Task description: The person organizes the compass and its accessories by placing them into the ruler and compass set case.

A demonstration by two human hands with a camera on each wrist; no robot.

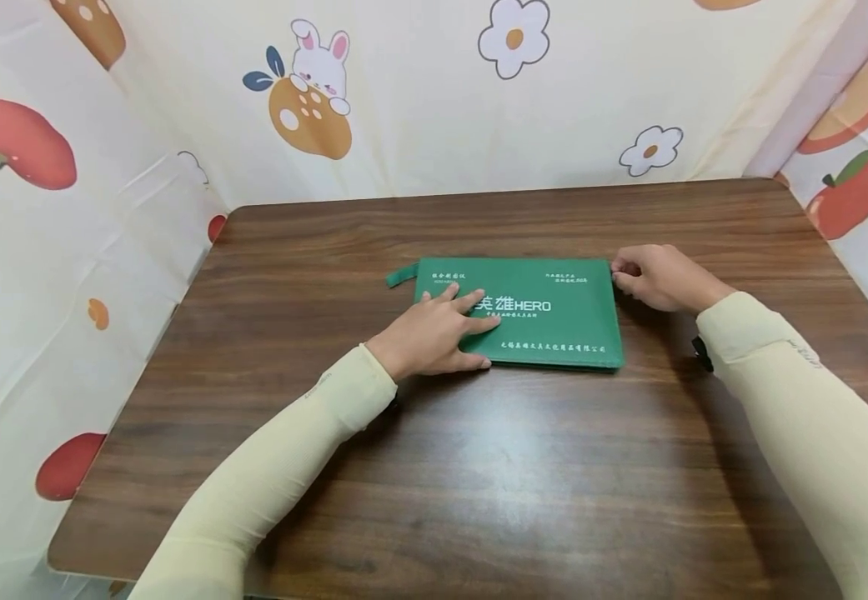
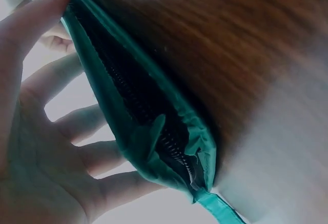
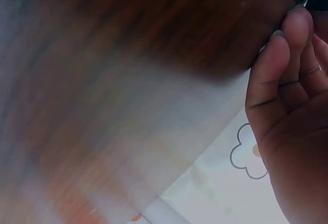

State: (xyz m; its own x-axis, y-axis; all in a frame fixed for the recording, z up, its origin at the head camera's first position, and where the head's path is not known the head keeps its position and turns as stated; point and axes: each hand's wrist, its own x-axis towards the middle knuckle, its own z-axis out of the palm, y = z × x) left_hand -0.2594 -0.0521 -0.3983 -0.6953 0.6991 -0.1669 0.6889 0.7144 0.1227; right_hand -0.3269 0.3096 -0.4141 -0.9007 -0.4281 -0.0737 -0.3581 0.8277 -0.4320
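A flat green zip pouch [image 1: 569,312] with white lettering lies on the brown table. My left hand [image 1: 437,335] rests on its left part, fingers spread over the cover and thumb by the near edge. In the left wrist view, the pouch's side gapes, with a dark zipper [image 2: 177,155] inside the green fabric lips. A green strap tab [image 1: 402,275] sticks out at the left corner. At the pouch's right edge, close to the far corner, my right hand [image 1: 662,277] pinches with curled fingers. Its fingertips [image 3: 296,26] meet at the green edge in the right wrist view.
The wood-grain table [image 1: 479,467] extends around the pouch on all sides. Behind it and at both sides hangs a pale curtain [image 1: 418,100] printed with fruit, flowers and a rabbit. Pale yellow sleeves [image 1: 801,400] cover both forearms.
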